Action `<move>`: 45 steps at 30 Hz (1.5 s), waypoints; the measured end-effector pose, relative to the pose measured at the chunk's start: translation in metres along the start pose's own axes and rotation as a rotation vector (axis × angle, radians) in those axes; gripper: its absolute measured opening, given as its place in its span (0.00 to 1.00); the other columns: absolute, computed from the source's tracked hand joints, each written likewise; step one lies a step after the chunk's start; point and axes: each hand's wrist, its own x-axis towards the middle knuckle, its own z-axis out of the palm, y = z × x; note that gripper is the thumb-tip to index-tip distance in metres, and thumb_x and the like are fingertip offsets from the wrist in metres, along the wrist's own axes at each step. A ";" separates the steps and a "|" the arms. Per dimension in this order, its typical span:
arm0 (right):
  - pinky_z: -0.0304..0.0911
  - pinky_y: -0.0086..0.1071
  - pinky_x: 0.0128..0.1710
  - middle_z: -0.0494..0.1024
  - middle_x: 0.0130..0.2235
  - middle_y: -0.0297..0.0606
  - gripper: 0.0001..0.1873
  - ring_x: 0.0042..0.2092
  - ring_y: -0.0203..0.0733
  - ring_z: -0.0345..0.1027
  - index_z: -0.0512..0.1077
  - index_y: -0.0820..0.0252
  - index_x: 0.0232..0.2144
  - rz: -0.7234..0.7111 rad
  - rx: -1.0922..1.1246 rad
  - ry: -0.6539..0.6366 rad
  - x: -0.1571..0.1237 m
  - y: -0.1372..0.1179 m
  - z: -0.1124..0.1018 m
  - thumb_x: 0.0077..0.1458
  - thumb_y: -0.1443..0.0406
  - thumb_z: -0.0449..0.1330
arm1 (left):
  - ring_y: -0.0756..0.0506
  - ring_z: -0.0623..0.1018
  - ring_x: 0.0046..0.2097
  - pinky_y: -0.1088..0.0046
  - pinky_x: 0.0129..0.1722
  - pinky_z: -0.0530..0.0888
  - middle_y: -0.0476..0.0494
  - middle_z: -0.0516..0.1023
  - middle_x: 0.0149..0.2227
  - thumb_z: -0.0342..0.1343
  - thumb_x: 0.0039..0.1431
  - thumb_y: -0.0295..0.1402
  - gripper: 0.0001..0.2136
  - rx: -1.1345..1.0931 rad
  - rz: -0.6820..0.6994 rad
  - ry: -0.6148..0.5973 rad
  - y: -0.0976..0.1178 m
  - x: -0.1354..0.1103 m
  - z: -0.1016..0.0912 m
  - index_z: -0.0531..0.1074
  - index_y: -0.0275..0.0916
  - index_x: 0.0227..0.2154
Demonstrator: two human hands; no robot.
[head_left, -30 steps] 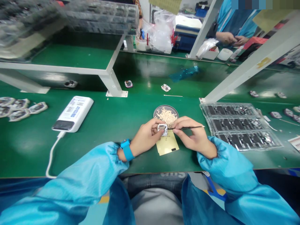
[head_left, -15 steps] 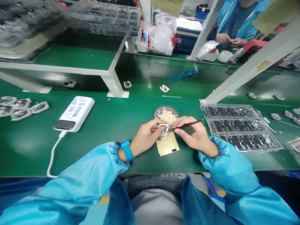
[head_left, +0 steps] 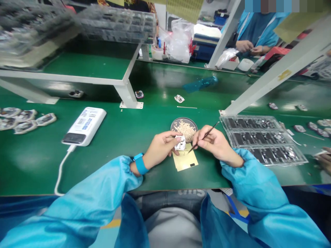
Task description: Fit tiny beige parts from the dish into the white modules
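Note:
My left hand pinches a small white device housing with dark parts on its face. Between the thumb and fingers of my right hand is a pair of dark, thin tweezers, slanting down to the left. Their tip points at a yellow sheet that lies on the bench under both hands. Just beyond the housing stands a round dish filled with small pale pieces, partly covered by my fingers.
A clear tray of dark parts lies to the right. At left are a white power bank with a cable and several housings. Shelf posts rise from the green bench. Another person's hands work across it.
The tweezers have swung steeper, their tip now away from the housing and lower over the yellow sheet. The housing is turned to show a whiter face. A hand has appeared at the far right edge.

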 end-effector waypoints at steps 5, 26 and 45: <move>0.72 0.39 0.36 0.76 0.34 0.37 0.16 0.34 0.42 0.74 0.65 0.56 0.33 0.051 0.087 0.082 -0.023 -0.018 -0.001 0.63 0.52 0.60 | 0.51 0.76 0.25 0.81 0.20 0.67 0.46 0.79 0.27 0.64 0.57 0.42 0.20 0.021 0.004 0.028 -0.001 -0.001 -0.004 0.73 0.33 0.46; 0.66 0.37 0.44 0.83 0.41 0.49 0.20 0.43 0.52 0.76 0.80 0.64 0.43 0.704 -1.458 0.890 -0.077 -0.048 -0.261 0.47 0.62 0.70 | 0.48 0.81 0.29 0.79 0.21 0.71 0.46 0.79 0.33 0.68 0.52 0.42 0.19 0.097 -0.039 -0.051 0.000 -0.002 -0.007 0.70 0.36 0.41; 0.63 0.33 0.31 0.79 0.34 0.37 0.08 0.33 0.39 0.70 0.78 0.58 0.32 -0.170 -0.725 0.220 0.027 -0.051 0.016 0.57 0.59 0.66 | 0.50 0.77 0.24 0.80 0.17 0.64 0.43 0.82 0.30 0.68 0.52 0.42 0.17 0.045 0.001 0.077 0.013 0.001 -0.015 0.79 0.34 0.39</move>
